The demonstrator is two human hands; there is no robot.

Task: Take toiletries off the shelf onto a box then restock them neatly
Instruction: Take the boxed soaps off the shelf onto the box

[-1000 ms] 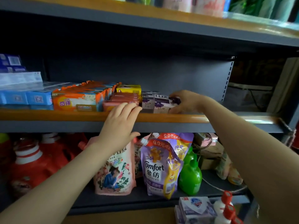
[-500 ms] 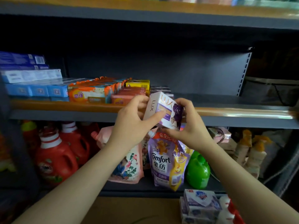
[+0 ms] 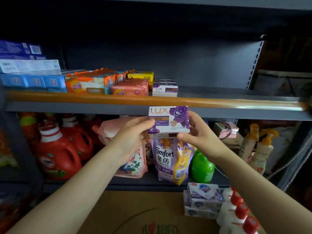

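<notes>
Left hand (image 3: 133, 132), right hand (image 3: 196, 132) apparently gripping.

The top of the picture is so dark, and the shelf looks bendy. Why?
Head view: the upper shelf shades the back wall; light glares on the shelf edge at right; the wide lens bends lines; the Lux soap box is sharp, the corners blurry.

I am looking at a small shop's stockroom-like aisle: a grey metal shelf (image 3: 219, 114) stocked with rows of boxed soap bars (image 3: 164, 89), red detergent jugs (image 3: 57, 154), fabric softener pouches (image 3: 170, 159) and spray bottles (image 3: 260, 149), above a cardboard box (image 3: 135, 215).
</notes>
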